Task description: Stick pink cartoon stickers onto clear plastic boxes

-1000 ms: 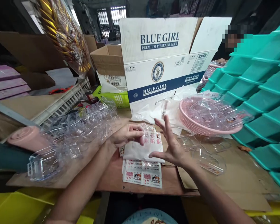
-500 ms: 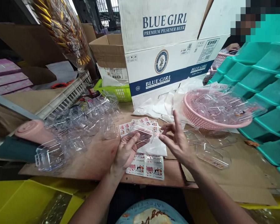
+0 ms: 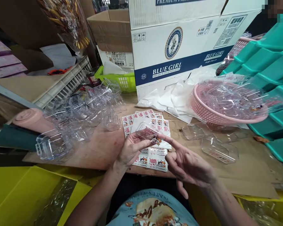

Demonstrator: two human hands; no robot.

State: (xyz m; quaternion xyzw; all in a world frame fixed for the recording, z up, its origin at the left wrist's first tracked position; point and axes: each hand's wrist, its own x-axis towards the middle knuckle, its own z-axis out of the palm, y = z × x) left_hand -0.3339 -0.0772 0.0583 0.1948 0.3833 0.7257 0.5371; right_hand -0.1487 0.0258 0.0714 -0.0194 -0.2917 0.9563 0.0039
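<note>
My left hand [image 3: 133,147] grips a small clear plastic case part [image 3: 145,131] by its near left edge. A cat sticker [image 3: 156,140] shows at the right end of this piece. My right hand [image 3: 187,163] is open with the palm turned up, and its outstretched index finger touches the piece beside the sticker. The other fingers are spread below. Under the hands lie sticker sheets [image 3: 161,164] printed with cats and pink lettering, partly covered by white backing paper.
Clear plastic parts [image 3: 85,106] crowd the left of the table near a pink cup [image 3: 29,117]. To the right are loose clear pieces [image 3: 220,150] and a pink basket [image 3: 204,110] full of them. A white beer carton [image 3: 151,47] and teal bins [image 3: 271,66] stand behind.
My right hand has turned palm up and moved its index finger onto the clear piece. A cat sticker now shows on that piece. The view has tipped down slightly.
</note>
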